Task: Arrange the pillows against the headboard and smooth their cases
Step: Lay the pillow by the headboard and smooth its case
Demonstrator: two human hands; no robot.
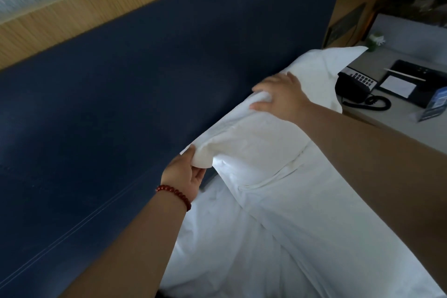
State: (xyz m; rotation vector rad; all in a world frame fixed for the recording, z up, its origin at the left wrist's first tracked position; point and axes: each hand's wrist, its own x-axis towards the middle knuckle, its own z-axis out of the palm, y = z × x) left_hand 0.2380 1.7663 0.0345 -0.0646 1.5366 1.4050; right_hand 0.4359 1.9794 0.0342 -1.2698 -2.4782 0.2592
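The pillow (254,143) lies along the left side of the bed (302,237), with its long upper edge raised toward the blue headboard (145,80). It does not appear to be seated flat against the headboard yet. The left grip (189,174) pinches the near corner of the case between thumb and fingers. The right grip (278,97) clasps the upper edge farther along, fingers bent over the ridge and thumb on the near face. The step in hand is judged to be positioning and tensioning. Lift both ends evenly so that the filling does not slump toward one end. Draw the two grips apart along the long edge to take the slack out of the case. Set the back face against the headboard and the lower edge on the bed. Release the corner only once the pillow stands unaided. Then smooth with a flat palm from the middle outward to each corner, since creases show across the middle of the case and around the pinched corner. White cloth beyond the right grip reaches toward the counter (384,58) at the far right. It cannot be told whether this is the far end of the same pillow or a second one. Caution: the telephone (355,84) sits at the counter's left edge, just beside that cloth, so avoid sweeping the case across it.
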